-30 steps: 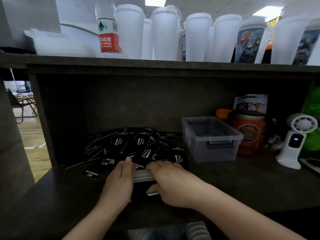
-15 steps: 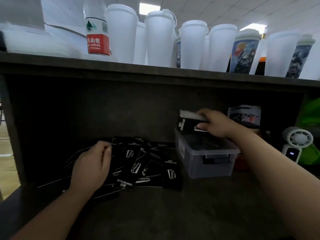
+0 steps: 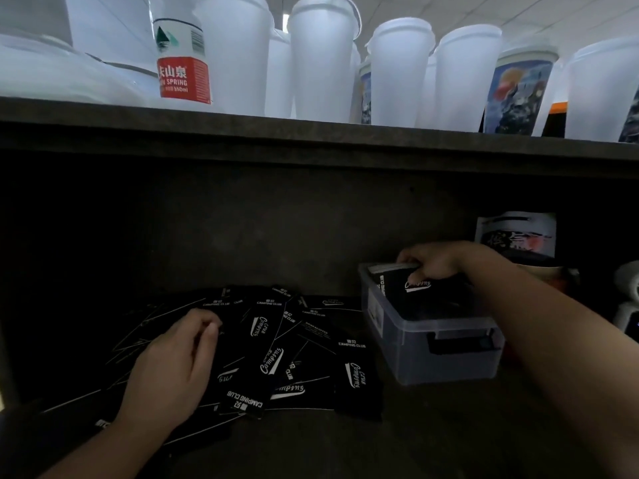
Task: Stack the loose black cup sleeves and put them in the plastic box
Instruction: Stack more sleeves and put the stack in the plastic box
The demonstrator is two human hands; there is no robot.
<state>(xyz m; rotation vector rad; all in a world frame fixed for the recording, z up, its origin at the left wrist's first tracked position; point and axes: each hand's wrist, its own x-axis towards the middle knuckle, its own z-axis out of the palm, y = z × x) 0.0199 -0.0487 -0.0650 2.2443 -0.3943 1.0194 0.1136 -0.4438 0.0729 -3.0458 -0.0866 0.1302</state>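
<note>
Since half a second ago, my right hand (image 3: pixel 434 262) has dropped the stack of sleeves (image 3: pixel 401 281) from above the plastic box (image 3: pixel 449 344), right of centre, down into it, fingers curled over the top edge. I judge it best to seat the stack against the box's left wall before letting go. Its long axis stands tilted, edges upward. My left hand (image 3: pixel 173 364) rests loosely curled on the loose sleeves (image 3: pixel 276 354), lower centre, gripping nothing I can see.

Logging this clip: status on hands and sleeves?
Right hand grips stack of sleeves inside plastic box. Left hand rests on loose sleeves. Nothing blocking.
</note>
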